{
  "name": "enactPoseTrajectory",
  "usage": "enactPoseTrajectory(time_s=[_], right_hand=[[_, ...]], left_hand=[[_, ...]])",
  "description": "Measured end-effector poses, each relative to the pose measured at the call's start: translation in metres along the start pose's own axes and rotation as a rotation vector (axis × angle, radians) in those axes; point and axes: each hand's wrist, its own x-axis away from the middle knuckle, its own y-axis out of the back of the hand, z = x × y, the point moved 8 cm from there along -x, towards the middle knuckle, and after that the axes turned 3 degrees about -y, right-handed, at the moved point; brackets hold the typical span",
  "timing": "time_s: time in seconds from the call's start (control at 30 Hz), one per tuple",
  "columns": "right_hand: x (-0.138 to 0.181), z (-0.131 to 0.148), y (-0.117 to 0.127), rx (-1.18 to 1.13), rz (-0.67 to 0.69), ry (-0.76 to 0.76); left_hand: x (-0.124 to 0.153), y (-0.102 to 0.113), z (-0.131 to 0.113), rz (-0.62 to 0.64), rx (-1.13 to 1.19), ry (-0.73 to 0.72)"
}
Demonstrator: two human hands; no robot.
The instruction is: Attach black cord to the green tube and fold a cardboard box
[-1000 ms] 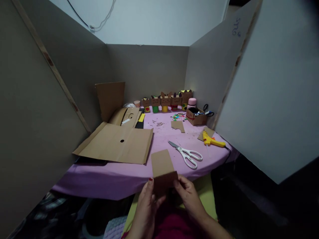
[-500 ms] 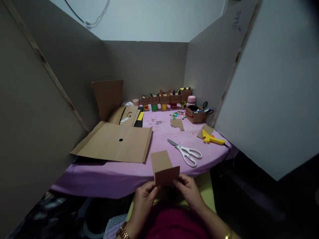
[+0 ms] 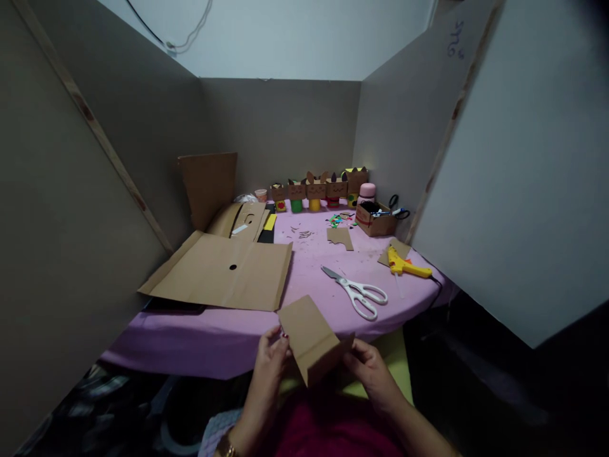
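Observation:
I hold a small folded piece of brown cardboard [image 3: 310, 337] in front of me, just past the near edge of the table. My left hand [image 3: 270, 362] pinches its left edge with the fingertips. My right hand [image 3: 370, 370] grips its lower right corner. The piece is tilted, its upper flap leaning to the left over the purple tablecloth [image 3: 223, 336]. White-handled scissors [image 3: 358, 293] lie on the cloth just beyond my right hand.
A large flat cardboard sheet [image 3: 221, 273] covers the table's left part. A yellow glue gun [image 3: 404, 264] lies at the right edge. At the back stand several small cardboard figures [image 3: 316, 190], a small box of tools [image 3: 375, 220] and paper scraps. Grey panels wall in the table.
The cardboard piece has turned counter-clockwise and tilted left in my hands. My left hand moved up to its left edge; my right hand slid down to its lower right corner.

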Motion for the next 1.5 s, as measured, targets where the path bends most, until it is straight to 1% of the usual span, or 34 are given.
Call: enactPoseTrajectory(time_s=[0.1,0.23,0.27,0.33,0.4,0.43,0.5,0.6,0.7,0.77,0.9,1.0,1.1,1.2,1.37,1.5], right_hand=[[0.01,0.0,-0.005,-0.042,0.076,-0.027],[0.023,0.017,-0.013,0.033,0.135,0.04],[0.025,0.022,-0.016,0.003,0.155,0.05],[0.028,0.029,-0.02,-0.165,0.157,0.016],[0.027,0.029,-0.024,-0.327,0.137,-0.072],[0.026,0.027,-0.027,-0.358,0.143,-0.118],[0.025,0.025,-0.036,-0.323,0.204,-0.179],[0.025,0.023,-0.044,-0.253,0.271,-0.211],[0.025,0.023,-0.044,-0.267,0.256,-0.214],[0.026,0.024,-0.043,-0.299,0.248,-0.221],[0.027,0.024,-0.043,-0.326,0.267,-0.226],[0.026,0.022,-0.042,-0.319,0.267,-0.221],[0.026,0.02,-0.04,-0.309,0.26,-0.22],[0.026,0.019,-0.04,-0.3,0.259,-0.235],[0.027,0.02,-0.039,-0.286,0.277,-0.243],[0.023,0.016,-0.033,-0.263,0.257,-0.208]], left_hand=[[-0.002,-0.015,0.002,0.1,0.084,0.055],[0.011,-0.026,-0.003,0.195,0.061,0.061],[0.017,-0.028,-0.005,0.214,0.049,0.067],[0.027,-0.031,-0.009,0.227,0.027,0.088],[0.036,-0.035,-0.012,0.245,0.025,0.111],[0.039,-0.038,-0.014,0.266,0.026,0.122],[0.042,-0.044,-0.017,0.324,0.015,0.12],[0.04,-0.049,-0.021,0.382,-0.054,0.072],[0.036,-0.052,-0.025,0.441,-0.128,0.03],[0.035,-0.054,-0.026,0.477,-0.158,0.032],[0.039,-0.059,-0.024,0.543,-0.144,0.053],[0.041,-0.059,-0.023,0.555,-0.142,0.061],[0.039,-0.057,-0.021,0.542,-0.156,0.053],[0.036,-0.054,-0.019,0.527,-0.217,0.018],[0.036,-0.055,-0.015,0.557,-0.308,0.009],[0.036,-0.054,-0.019,0.558,-0.368,-0.005]])
